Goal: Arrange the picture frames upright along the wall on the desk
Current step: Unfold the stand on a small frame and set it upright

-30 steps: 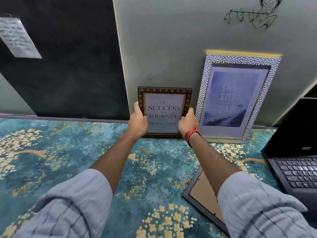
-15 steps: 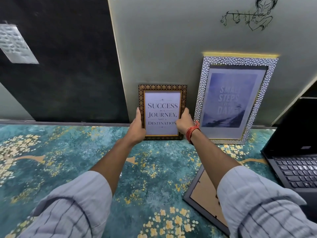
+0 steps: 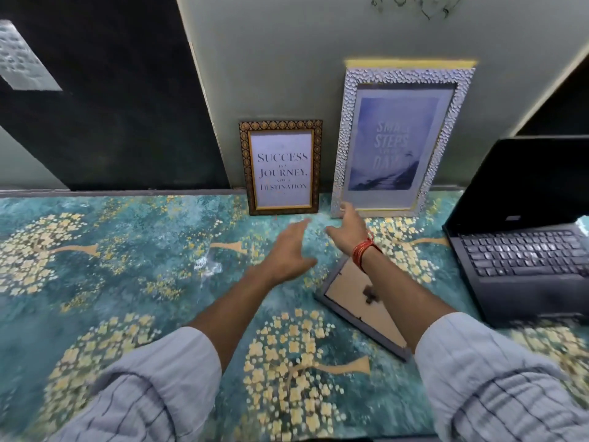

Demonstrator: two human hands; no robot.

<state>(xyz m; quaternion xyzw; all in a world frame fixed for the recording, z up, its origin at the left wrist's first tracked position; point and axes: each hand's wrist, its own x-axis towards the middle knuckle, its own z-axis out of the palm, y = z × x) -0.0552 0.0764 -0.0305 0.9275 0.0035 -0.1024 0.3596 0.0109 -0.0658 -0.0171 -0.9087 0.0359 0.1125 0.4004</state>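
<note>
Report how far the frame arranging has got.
Done: the dark patterned "Success" frame and the silver hammered frame both stand upright against the wall. In hand: nothing; the left hand and right hand are open above the desk, off the frames. Left: the grey frame lies face down by the laptop, not yet stood up.

A pale grey-green wall panel (image 3: 287,59) rises behind the desk (image 3: 95,266), with a faint line drawing (image 3: 414,8) near its top edge. To its left is a dark, near-black panel (image 3: 111,106) carrying a pale sheet (image 3: 22,62). The desk has a teal cover patterned with gold blossom trees. An open black laptop (image 3: 522,250) sits at its right edge.
</note>
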